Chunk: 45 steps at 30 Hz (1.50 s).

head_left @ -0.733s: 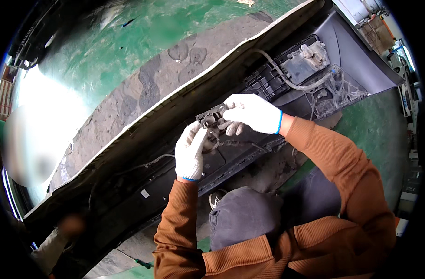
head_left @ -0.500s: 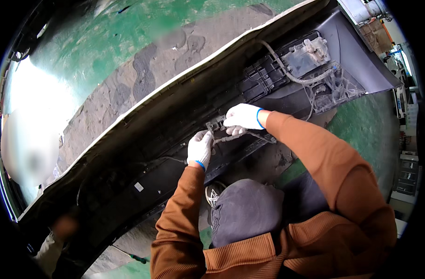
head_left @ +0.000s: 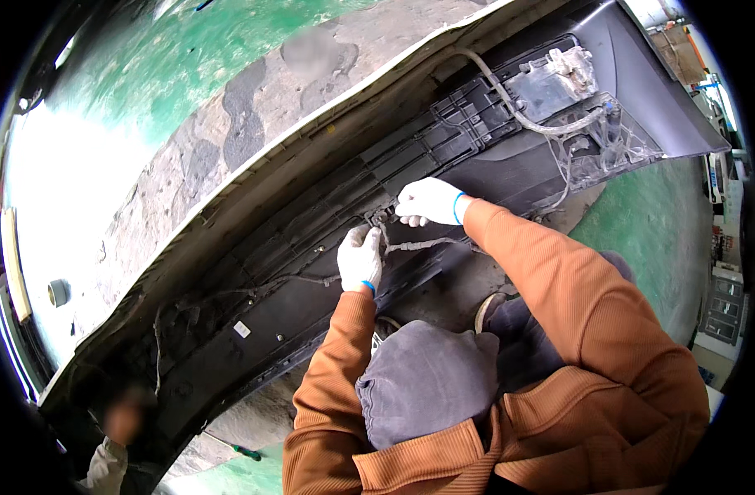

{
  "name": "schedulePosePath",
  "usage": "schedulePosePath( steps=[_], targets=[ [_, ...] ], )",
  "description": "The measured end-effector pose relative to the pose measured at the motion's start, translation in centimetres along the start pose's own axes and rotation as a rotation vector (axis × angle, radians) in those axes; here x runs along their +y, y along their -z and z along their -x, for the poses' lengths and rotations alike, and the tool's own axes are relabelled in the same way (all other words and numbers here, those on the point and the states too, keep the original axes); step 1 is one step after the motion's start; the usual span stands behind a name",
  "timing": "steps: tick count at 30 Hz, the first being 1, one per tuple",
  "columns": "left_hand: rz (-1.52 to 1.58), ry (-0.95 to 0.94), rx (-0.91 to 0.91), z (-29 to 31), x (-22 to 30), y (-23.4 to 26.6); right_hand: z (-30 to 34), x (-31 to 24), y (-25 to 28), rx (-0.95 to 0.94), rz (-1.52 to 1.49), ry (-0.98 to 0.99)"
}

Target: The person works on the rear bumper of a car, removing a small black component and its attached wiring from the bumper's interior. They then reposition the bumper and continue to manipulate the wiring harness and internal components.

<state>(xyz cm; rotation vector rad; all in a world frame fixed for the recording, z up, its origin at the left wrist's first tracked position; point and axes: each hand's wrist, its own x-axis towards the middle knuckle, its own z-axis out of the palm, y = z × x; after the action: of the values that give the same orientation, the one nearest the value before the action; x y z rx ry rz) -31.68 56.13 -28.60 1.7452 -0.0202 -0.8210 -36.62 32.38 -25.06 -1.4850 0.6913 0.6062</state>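
A long car bumper [head_left: 509, 172] lies with its dark inner side up, running from lower left to upper right. A taped wiring harness [head_left: 415, 245] runs along it. In a white glove, my left hand [head_left: 359, 257] is closed in a pinch on the harness beside a small dark connector [head_left: 382, 217]. My right hand [head_left: 429, 201], gloved too, has its fingers curled at the other side of that connector. What its fingertips hold is hidden.
A co-worker's hand [head_left: 123, 421] is at the bumper's lower left end. A screwdriver [head_left: 244, 451] with a green handle lies on the floor below. Clear plastic and a grey hose [head_left: 551, 129] sit at the upper right. A roll of tape [head_left: 57, 292] stands at far left.
The view has shifted slightly. My right hand's fingers have curled in closer at the connector; my left hand stays beside it. More of the harness shows between my hands.
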Motion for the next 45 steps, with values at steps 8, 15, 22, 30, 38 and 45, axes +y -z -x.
schedulePosePath(
  steps=[8, 15, 22, 30, 38, 45],
  targets=[
    [0.114, 0.079, 0.006, -0.1, 1.5, -1.6, -0.1, -2.2, 2.0, 0.021, 0.022, 0.038],
    [0.031, 0.065, 0.033, -2.1, 2.1, -1.8, -0.5, -2.2, 2.1, 0.097, 0.006, 0.032],
    [0.154, 0.076, 0.077, -2.7, 2.4, -2.0, -1.2, -2.2, 1.1, 0.147, -0.060, 0.039],
    [0.140, 0.036, 0.144, -2.8, 3.6, -2.0, -2.4, -2.3, 0.4, 0.206, -0.077, 0.010],
    [-0.010, 0.194, -0.062, -3.2, 3.7, -1.1, -2.3, -3.3, 0.4, 0.212, 0.014, -0.044],
    [-0.390, -0.156, -0.003, -4.8, 1.5, -1.0, -2.3, -4.4, 1.0, 0.222, 0.570, 0.011]
  ],
)
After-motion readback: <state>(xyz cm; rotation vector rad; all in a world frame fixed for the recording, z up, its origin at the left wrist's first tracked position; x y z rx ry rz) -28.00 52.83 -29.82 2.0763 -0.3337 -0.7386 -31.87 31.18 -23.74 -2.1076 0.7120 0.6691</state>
